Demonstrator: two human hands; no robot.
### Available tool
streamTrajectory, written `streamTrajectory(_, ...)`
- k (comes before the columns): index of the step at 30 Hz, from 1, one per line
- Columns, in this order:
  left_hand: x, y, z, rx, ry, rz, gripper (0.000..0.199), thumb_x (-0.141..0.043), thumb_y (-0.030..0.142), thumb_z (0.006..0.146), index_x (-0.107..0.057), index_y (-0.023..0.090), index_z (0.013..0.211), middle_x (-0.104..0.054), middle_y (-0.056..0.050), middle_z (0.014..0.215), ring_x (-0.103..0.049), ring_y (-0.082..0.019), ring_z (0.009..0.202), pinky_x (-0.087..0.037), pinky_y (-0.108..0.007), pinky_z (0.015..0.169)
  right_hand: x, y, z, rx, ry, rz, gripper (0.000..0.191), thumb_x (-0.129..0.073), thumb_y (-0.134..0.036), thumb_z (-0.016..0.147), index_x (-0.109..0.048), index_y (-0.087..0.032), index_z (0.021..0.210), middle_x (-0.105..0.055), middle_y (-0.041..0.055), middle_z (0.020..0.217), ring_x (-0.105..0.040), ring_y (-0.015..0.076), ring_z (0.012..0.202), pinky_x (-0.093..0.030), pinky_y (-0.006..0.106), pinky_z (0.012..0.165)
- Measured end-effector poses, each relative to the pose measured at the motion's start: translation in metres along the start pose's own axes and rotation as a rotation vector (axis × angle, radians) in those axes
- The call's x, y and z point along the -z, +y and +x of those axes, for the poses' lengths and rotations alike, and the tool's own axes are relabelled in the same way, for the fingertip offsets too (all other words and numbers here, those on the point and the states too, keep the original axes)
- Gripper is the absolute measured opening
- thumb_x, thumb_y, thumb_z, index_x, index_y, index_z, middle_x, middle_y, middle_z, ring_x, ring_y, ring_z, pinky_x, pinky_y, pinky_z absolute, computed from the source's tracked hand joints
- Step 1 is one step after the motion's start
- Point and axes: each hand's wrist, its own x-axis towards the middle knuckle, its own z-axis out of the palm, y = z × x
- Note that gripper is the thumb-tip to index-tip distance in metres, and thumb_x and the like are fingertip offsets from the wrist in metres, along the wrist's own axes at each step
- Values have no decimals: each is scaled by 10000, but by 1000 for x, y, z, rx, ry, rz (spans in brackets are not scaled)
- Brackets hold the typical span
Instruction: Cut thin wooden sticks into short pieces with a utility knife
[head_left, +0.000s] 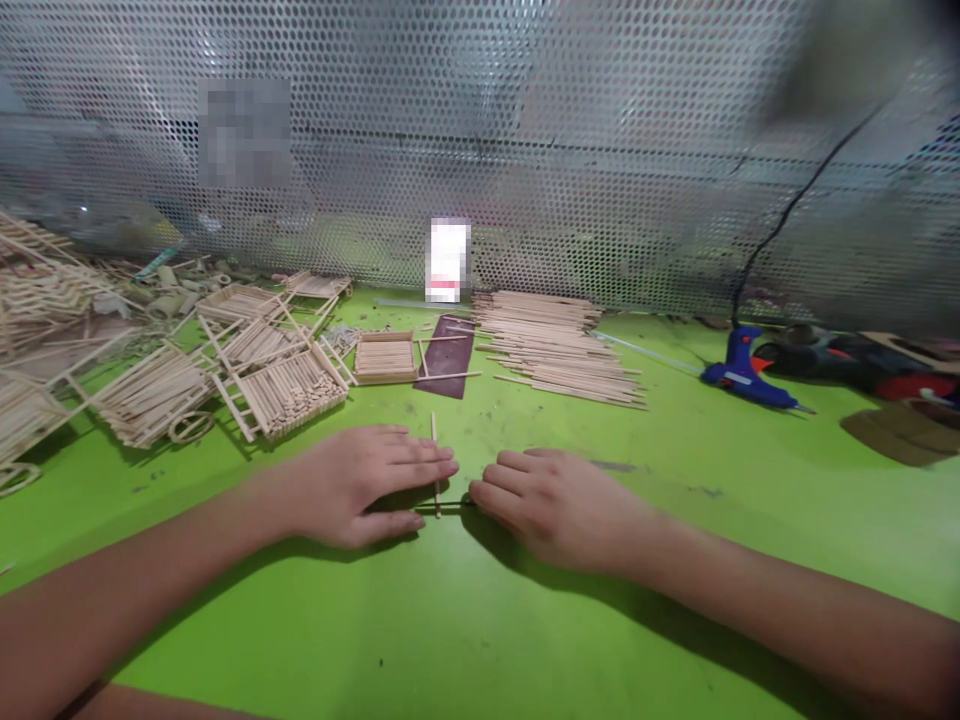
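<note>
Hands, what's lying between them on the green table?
In the head view, a thin stick spans the gap from the left hand to the right hand, crossing a second wooden stick.

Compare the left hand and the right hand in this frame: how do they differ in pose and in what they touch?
The left hand has straighter fingers, which lie across a lengthwise wooden stick, while the right hand stays clear of that stick. The right hand's fingers are slightly more curled, with their tips at the end of a thin crosswise stick. Both hands are bare and palm-down over the green table.
</note>
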Motion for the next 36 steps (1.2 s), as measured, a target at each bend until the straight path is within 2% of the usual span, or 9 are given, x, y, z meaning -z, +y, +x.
streamTrajectory(9, 4, 8, -1, 50, -60, 29, 431, -614, 342, 1038, -653, 182, 1436, -673, -88, 1435, -659, -279, 1328, -519, -494, 1160, 2, -1, 11, 1, -58, 20, 94, -626, -107, 920, -609, -188, 966, -673, 13, 839, -557, 178, 754, -400, 315, 663)
streamTrajectory(12, 7, 7, -3, 33, -48, 23, 398, -634, 306, 1017, -686, 199, 1397, -712, -79, 1385, -682, -263, 1292, -525, -463, 1146, 1, -3, 17, -5, -75, 24, 99, -635, -109, 926, -615, -190, 979, -675, 10, 831, -560, 174, 750, -389, 304, 655)
streamTrajectory(15, 7, 4, -3, 0, -10, 57, 383, -628, 344, 1019, -702, 190, 1361, -735, -90, 1352, -694, -273, 1255, -530, -461, 1106, 1, -4, 19, 0, -76, 30, 85, -642, -122, 933, -619, -187, 983, -677, 13, 834, -560, 173, 749, -381, 301, 646)
streamTrajectory(17, 6, 4, -3, -22, 21, 105, 363, -598, 387, 1036, -714, 171, 1303, -767, -105, 1271, -721, -279, 1147, -545, -463, 1025, 2, -3, 19, -3, -73, 33, 66, -642, -134, 943, -622, -184, 982, -676, 13, 837, -555, 170, 747, -382, 300, 648)
streamTrajectory(19, 4, 5, -2, -30, 37, 160, 325, -566, 408, 1051, -723, 157, 1184, -787, -102, 1095, -719, -258, 954, -548, -435, 891, 2, -3, 17, -6, -67, 29, 51, -634, -139, 954, -620, -184, 973, -670, 11, 835, -546, 167, 738, -377, 302, 643)
streamTrajectory(21, 1, 6, -1, -38, 26, 204, 263, -546, 371, 1058, -700, 160, 1038, -741, -69, 912, -650, -219, 786, -506, -390, 764, 1, -3, 16, -5, -62, 20, 55, -626, -132, 956, -615, -186, 960, -663, 10, 832, -533, 168, 729, -371, 308, 639)
streamTrajectory(24, -4, 9, 0, -69, 12, 235, 215, -519, 238, 1054, -629, 177, 879, -656, -31, 793, -553, -178, 700, -418, -347, 675, 2, -1, 16, 9, -60, 16, 72, -610, -115, 952, -606, -187, 954, -654, 11, 828, -516, 172, 727, -365, 313, 648)
streamTrajectory(28, -10, 10, 4, -79, 36, 253, 192, -548, 175, 1023, -588, 186, 836, -626, -15, 760, -517, -171, 682, -377, -346, 659, 3, 4, 13, 42, -41, 22, 89, -589, -100, 947, -595, -187, 935, -641, 13, 818, -506, 176, 731, -349, 314, 643)
streamTrajectory(36, -15, 18, 14, -14, 24, 201, 164, -596, 84, 923, -588, 176, 788, -633, -13, 727, -538, -164, 656, -421, -321, 628, 4, 8, 10, 30, -32, 60, 149, -563, -42, 909, -602, -184, 933, -646, 7, 805, -527, 169, 726, -369, 303, 665)
